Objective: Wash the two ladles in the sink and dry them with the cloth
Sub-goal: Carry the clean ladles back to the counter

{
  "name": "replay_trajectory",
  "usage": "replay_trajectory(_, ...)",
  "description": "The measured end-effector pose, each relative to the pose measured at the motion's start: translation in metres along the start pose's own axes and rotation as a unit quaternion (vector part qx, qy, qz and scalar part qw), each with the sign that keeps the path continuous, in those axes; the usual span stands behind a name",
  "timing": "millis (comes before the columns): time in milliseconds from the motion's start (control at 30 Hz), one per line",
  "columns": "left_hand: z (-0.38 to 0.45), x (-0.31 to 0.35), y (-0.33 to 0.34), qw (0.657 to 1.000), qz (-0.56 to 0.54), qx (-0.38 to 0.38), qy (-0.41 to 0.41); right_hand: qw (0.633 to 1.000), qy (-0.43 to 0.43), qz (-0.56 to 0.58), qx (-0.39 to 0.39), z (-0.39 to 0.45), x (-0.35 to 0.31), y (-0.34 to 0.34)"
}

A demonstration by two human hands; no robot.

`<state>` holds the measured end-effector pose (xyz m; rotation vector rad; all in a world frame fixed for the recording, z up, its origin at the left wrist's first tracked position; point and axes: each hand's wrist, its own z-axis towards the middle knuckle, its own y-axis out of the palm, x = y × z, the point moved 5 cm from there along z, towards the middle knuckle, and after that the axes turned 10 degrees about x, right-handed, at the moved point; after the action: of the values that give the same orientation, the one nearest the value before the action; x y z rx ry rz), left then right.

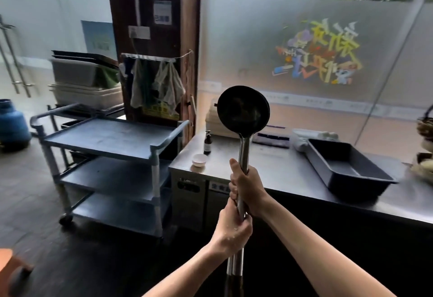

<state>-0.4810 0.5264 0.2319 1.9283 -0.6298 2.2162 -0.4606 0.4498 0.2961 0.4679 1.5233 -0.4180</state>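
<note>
Two long metal ladles (243, 109) are held upright together in front of me, their dark bowls stacked and raised above the steel counter (269, 168). My right hand (246, 186) grips the handles higher up. Just below it, my left hand (234, 231) clasps the same handles. The handle ends stick out beneath my left hand. Several cloths (154, 83) hang from a rail on the wooden pillar to the left. No sink is in view.
A grey three-shelf trolley (112, 137) stands left of the counter, with stacked bins (82, 81) behind it. On the counter sit a dark bottle (207, 142), a small white bowl (199, 158) and a dark rectangular tub (346, 165). A blue gas cylinder (11, 123) is at far left.
</note>
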Motion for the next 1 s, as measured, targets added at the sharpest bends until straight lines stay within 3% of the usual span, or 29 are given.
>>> replay_trajectory(567,0.087,0.044,0.213,0.995,-0.014,-0.083,0.045,0.993,0.007,0.001,0.117,0.113,-0.001,-0.213)
replay_trajectory(1000,0.135,0.056,0.331,0.984,-0.01,-0.151,0.095,0.983,0.013,0.01,0.183,0.175,0.011,-0.332)
